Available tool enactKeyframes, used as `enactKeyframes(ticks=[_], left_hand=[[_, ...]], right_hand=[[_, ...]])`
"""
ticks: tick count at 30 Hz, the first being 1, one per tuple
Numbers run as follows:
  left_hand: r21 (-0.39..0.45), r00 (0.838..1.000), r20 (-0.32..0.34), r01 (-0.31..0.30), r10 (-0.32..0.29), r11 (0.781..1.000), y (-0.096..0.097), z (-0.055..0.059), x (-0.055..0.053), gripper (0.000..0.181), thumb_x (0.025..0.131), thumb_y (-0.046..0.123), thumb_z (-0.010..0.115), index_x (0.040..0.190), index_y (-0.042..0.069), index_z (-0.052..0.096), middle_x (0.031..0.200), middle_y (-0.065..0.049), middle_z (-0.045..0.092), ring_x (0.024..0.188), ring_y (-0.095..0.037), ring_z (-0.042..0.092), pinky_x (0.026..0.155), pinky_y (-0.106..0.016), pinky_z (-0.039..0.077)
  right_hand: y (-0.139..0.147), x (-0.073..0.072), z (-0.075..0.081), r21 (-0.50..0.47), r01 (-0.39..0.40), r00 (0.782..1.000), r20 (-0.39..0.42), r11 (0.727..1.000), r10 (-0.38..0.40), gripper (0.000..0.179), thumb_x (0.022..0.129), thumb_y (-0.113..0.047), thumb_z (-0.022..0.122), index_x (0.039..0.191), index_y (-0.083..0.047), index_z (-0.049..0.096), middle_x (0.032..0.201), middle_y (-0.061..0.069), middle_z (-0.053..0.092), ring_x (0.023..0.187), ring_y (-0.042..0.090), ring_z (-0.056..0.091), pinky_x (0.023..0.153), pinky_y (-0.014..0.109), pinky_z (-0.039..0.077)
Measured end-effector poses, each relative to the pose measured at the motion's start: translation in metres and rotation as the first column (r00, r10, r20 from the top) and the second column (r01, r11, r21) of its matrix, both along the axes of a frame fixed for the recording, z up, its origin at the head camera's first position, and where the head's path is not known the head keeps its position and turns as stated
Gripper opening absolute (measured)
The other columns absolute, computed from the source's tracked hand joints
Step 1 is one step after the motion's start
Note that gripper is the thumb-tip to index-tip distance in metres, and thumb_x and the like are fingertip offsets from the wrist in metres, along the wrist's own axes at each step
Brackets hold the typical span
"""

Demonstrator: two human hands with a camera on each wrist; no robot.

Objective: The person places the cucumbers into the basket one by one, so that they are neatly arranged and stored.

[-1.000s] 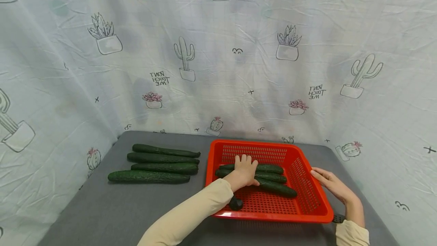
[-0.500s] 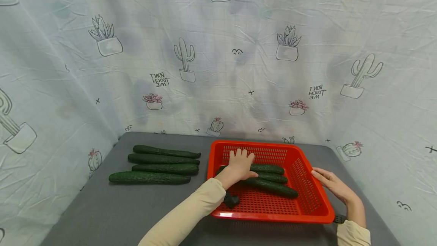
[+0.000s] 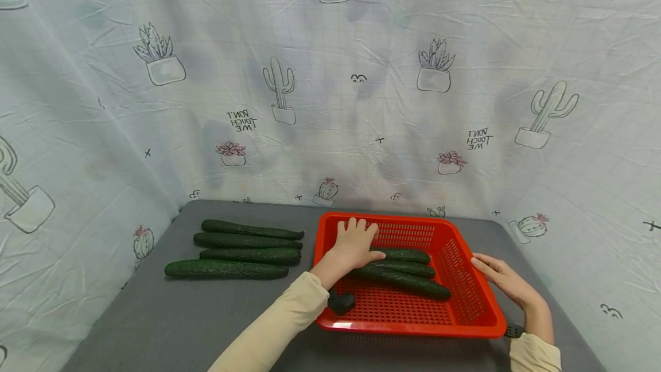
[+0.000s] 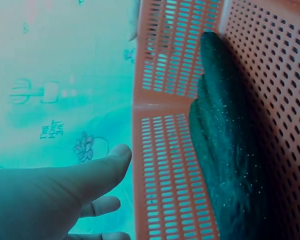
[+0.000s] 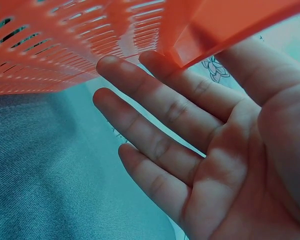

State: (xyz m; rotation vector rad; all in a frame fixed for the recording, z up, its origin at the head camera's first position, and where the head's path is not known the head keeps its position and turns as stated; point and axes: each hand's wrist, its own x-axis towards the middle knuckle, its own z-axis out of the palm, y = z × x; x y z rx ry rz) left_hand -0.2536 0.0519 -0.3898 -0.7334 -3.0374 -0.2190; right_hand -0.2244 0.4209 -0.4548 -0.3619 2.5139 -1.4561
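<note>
Several dark green cucumbers (image 3: 395,280) lie side by side in a red plastic basket (image 3: 382,330). My left hand (image 3: 353,245) is over the basket's left part, fingers spread and nothing in its grasp; it hides the cucumbers' left ends. In the left wrist view, the thumb and fingertips of that hand (image 4: 65,195) show apart from the cucumbers (image 4: 230,145). My right hand (image 3: 503,280) holds the basket's right rim. Its thumb hooks over the rim in the right wrist view, while the other fingers (image 5: 165,105) stretch under it along the outer wall.
Left of the basket, several more cucumbers (image 3: 227,268) lie in a row on the grey table (image 3: 170,320). A pale curtain (image 3: 330,102) with cactus drawings hangs behind the table and along its sides. Each wrist wears a black strap (image 3: 341,303).
My left hand has drawn back leftward and slightly up from the cucumbers, uncovering more of them. The right hand, the basket and the cucumbers stay in place.
</note>
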Motion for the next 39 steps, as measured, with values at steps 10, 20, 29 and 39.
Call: enactKeyframes(ticks=[10, 20, 29, 39], left_hand=[[0.098, 0.999, -0.051, 0.024, -0.019, 0.995, -0.025, 0.011, 0.012, 0.040, 0.083, 0.056, 0.058, 0.101, 0.022, 0.051, 0.103, -0.001, 0.046, 0.091, -0.021, 0.035, 0.078, -0.039, 0.025], [0.214, 0.996, -0.089, 0.040, -0.022, 0.976, -0.051, 0.012, 0.020, 0.034, 0.085, 0.051, 0.059, 0.098, 0.021, 0.050, 0.098, -0.001, 0.044, 0.092, -0.022, 0.034, 0.078, -0.040, 0.023], [0.308, 0.994, -0.107, 0.024, 0.009, 0.951, -0.079, 0.004, 0.021, 0.031, 0.085, 0.049, 0.060, 0.098, 0.021, 0.051, 0.095, 0.001, 0.045, 0.087, -0.022, 0.033, 0.079, -0.043, 0.025], [0.374, 0.990, -0.123, -0.020, 0.071, 0.927, -0.114, -0.010, 0.019, 0.034, 0.084, 0.044, 0.064, 0.103, 0.017, 0.053, 0.090, 0.001, 0.045, 0.085, -0.022, 0.034, 0.079, -0.045, 0.024]], right_hand=[[-0.002, 0.001, 0.002, 0.012, 0.005, 1.000, 0.006, 1.000, -0.005, 0.048, 0.102, -0.023, 0.035, 0.137, 0.011, 0.033, 0.121, -0.001, 0.057, 0.103, -0.006, 0.055, 0.082, 0.019, 0.046], [-0.001, 0.003, 0.000, 0.011, 0.011, 1.000, 0.009, 1.000, -0.011, 0.049, 0.102, -0.023, 0.035, 0.137, 0.011, 0.032, 0.119, -0.005, 0.058, 0.102, -0.005, 0.055, 0.082, 0.019, 0.046], [-0.002, 0.003, -0.001, 0.006, 0.018, 0.999, 0.034, 1.000, -0.018, 0.049, 0.102, -0.024, 0.034, 0.137, 0.011, 0.031, 0.117, -0.007, 0.058, 0.102, -0.004, 0.056, 0.082, 0.019, 0.046], [-0.002, 0.002, 0.000, 0.012, 0.031, 0.999, 0.029, 0.999, -0.032, 0.050, 0.102, -0.024, 0.035, 0.138, 0.010, 0.031, 0.118, -0.005, 0.058, 0.101, -0.002, 0.058, 0.081, 0.020, 0.047]])
